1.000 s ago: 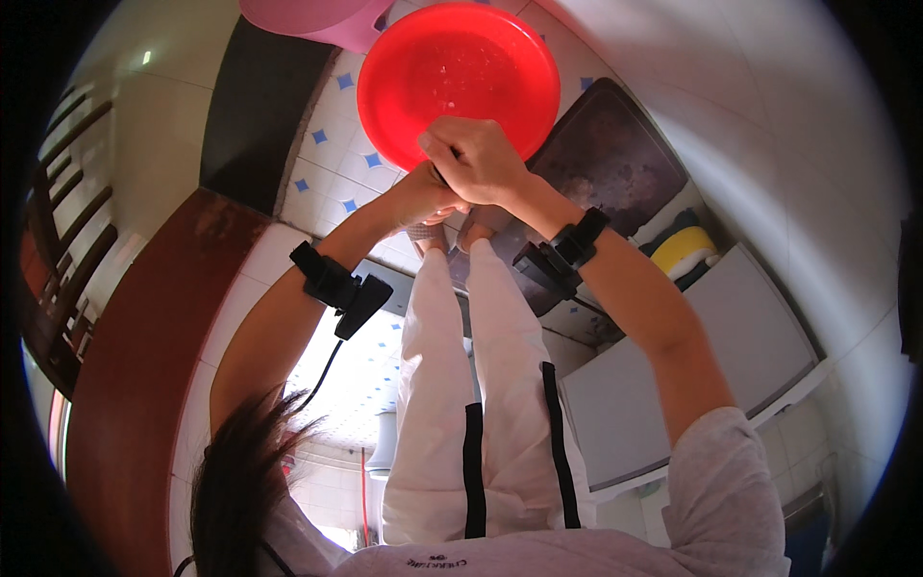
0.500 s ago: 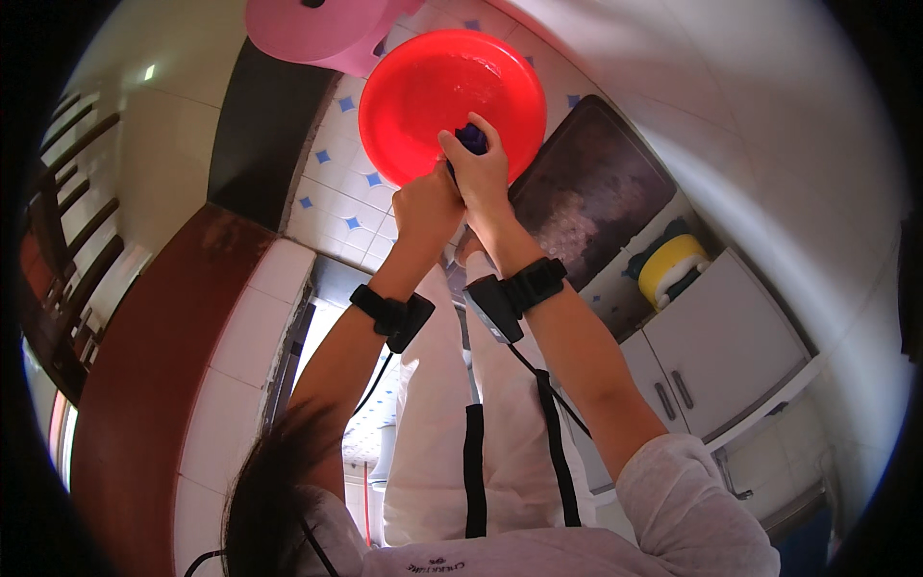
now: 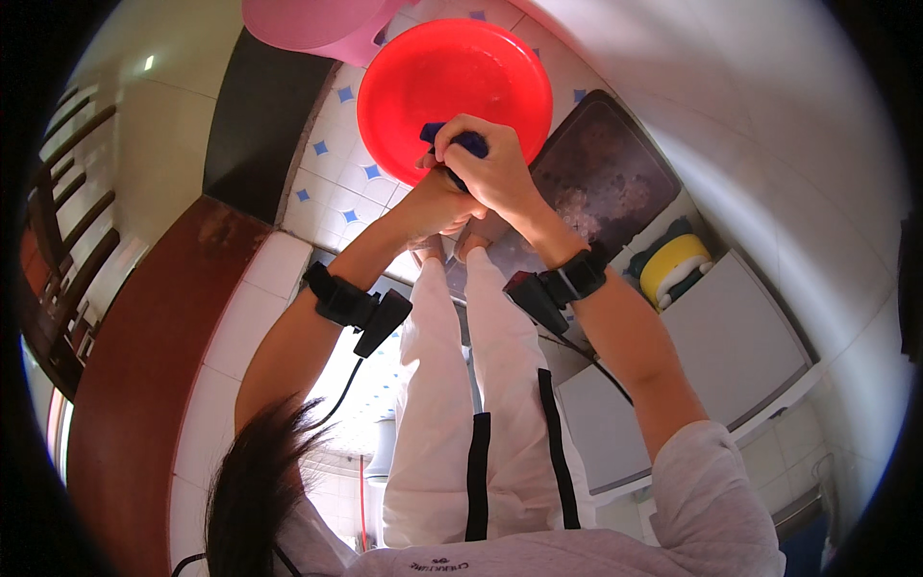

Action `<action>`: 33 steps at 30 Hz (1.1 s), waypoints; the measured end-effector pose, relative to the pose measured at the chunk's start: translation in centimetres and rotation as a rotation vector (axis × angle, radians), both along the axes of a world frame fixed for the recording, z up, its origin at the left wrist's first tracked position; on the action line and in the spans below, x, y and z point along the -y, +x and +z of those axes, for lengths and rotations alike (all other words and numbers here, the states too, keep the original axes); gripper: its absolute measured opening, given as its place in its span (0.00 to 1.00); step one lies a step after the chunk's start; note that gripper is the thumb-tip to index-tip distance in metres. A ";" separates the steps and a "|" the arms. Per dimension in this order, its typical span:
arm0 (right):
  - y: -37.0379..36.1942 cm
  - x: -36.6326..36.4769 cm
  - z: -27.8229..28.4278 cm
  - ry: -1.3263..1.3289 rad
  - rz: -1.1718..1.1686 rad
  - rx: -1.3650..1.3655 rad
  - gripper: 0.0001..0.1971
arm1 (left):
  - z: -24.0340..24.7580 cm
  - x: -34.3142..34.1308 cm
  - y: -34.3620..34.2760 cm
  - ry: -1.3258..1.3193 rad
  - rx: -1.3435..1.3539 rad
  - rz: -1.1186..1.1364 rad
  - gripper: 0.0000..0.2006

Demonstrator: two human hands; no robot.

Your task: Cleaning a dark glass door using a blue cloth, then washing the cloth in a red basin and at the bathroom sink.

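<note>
A bunched dark blue cloth (image 3: 470, 144) is gripped between my two hands, over the near edge of a red basin (image 3: 413, 96). My right hand (image 3: 495, 168) is closed round its upper part, and an end of the cloth sticks out to the left of the fingers. Just below and to the left, my left hand (image 3: 435, 204) is closed against the lower part, its fingers partly hidden by the right hand. The two hands touch. Shallow water seems to lie in the basin, which stands on the tiled floor.
A pink tub (image 3: 317, 24) stands beyond the basin at the left. A dark mat (image 3: 606, 163) lies right of the basin. Grey cabinet doors (image 3: 731, 337) and a yellow-and-green object (image 3: 673, 264) are at the right. A reddish-brown ledge (image 3: 163, 356) runs along the left.
Both hands have drawn slightly nearer to me and twisted against each other, with the elbows wider apart. More of the cloth now shows left of my right hand.
</note>
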State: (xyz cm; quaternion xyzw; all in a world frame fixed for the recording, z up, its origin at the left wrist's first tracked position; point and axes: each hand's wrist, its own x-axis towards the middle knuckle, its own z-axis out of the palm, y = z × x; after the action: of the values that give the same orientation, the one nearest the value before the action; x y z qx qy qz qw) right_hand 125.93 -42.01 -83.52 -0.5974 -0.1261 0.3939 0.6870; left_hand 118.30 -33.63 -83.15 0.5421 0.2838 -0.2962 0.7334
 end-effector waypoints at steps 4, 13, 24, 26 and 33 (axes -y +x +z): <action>0.5 0.0 1.7 -0.004 0.057 -0.031 0.05 | 1.2 -0.2 0.2 -0.373 -0.174 0.044 0.10; 1.8 -1.0 3.3 -0.075 0.301 0.071 0.05 | 1.3 0.1 -0.1 -0.516 -0.109 0.133 0.10; 1.7 1.3 -4.7 -0.427 -0.198 -0.214 0.12 | -0.8 0.8 -2.0 0.738 0.138 -0.160 0.33; 2.0 0.9 -0.5 -0.460 -0.244 -0.594 0.11 | 0.2 -0.2 -2.6 1.046 0.272 -0.244 0.31; 1.8 0.7 6.6 -0.146 -0.167 -0.810 0.10 | 6.1 0.4 -3.3 0.674 0.472 0.242 0.30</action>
State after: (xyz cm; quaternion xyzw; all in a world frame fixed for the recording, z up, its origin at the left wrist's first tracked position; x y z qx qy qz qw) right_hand 127.77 -42.74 -76.97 -0.4496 0.2312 0.5476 0.6667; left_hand 115.03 -34.00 -77.06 0.7671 0.2507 0.0334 0.5896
